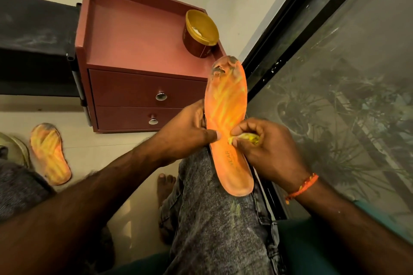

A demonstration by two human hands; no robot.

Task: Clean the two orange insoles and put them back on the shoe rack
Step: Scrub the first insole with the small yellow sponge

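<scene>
An orange insole lies lengthwise along the person's raised knee, which is clad in grey mottled jeans, its heel end toward the body and its worn, grey-smudged toe end pointing toward a reddish-brown drawer cabinet. The left hand grips the insole's left edge, fingers curled behind it and the thumb pressed flat on its upper face. The right hand has its fingers bunched together, pinching a small yellow-stained cloth against the insole's surface at mid-length; an orange thread band circles that wrist. The second orange insole lies flat on the pale tiled floor to the left, well apart from the first, just beside a partly visible shoe at the frame edge. On the cabinet top stands an open, gold-rimmed tub with white contents. A dark shelf abuts the cabinet's left side.
</scene>
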